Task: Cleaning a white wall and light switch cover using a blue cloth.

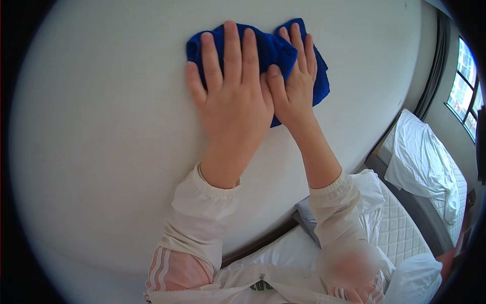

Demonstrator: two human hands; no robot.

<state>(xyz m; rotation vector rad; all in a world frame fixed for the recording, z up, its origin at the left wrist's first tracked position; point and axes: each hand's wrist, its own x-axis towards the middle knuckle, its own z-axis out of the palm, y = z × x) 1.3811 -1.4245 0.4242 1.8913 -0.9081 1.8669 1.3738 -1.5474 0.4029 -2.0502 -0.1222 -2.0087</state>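
Both my hands are raised flat against a white wall point(114, 114), with dark blue cloth point(269, 45) pressed under them. My left hand point(235, 95) lies over the left part, its fingers spread; the little finger is off the cloth's edge. My right hand point(298, 83) bears on the right part, and its thumb touches the side of my left hand. A fold of the cloth bulges up between the hands and covers part of the right index finger. Whether this is one cloth or two, I cannot tell.
Below the wall on the right stands a bed with a bare quilted mattress point(400, 224) and rumpled white bedding. A second bed beyond carries a white sheet point(421, 159). A dark curtain point(433, 68) hangs beside a window point(463, 83) at the far right.
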